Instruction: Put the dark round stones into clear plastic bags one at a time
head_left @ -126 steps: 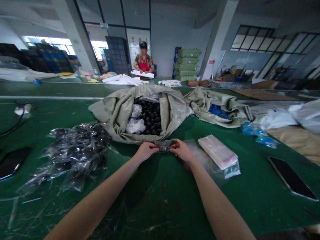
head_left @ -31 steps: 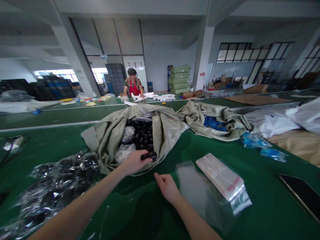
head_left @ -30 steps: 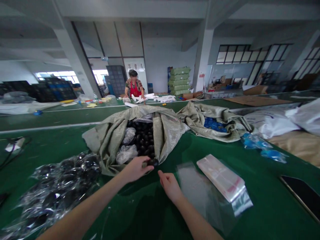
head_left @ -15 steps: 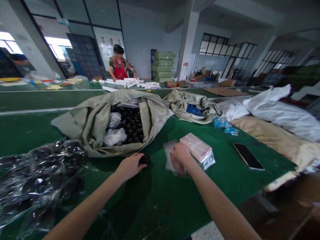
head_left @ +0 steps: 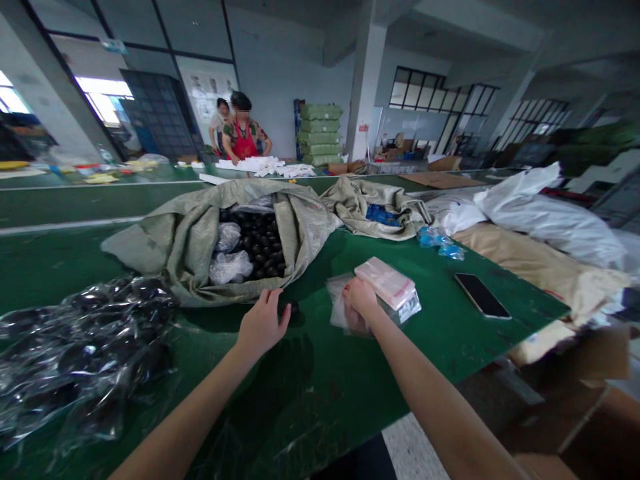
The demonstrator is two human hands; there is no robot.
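My left hand (head_left: 263,321) hovers over the green table with thumb and fingers apart. A small black egg-shaped piece (head_left: 294,307) lies beside its thumb, partly hidden by the hand. My right hand (head_left: 361,298) has its fingers closed on a thin clear plastic bag (head_left: 338,307) lying on the table. Right behind that hand is a stack of flat clear bags (head_left: 385,280). Past my left hand, an open woven sack (head_left: 187,267) holds many black egg-shaped pieces (head_left: 263,243) and a few crumpled clear bags (head_left: 231,267).
Bagged black pieces (head_left: 85,347) are heaped at the left. A second sack (head_left: 345,200) with blue pieces, small blue packets (head_left: 440,241) and a phone (head_left: 483,295) are to the right. White sacks (head_left: 550,207) line the right edge. Two people work across the table, one in a red apron (head_left: 245,145).
My left hand has let go of the black piece and its fingers have spread. My right hand stays at the clear bag. A second person now shows behind the one in the apron.
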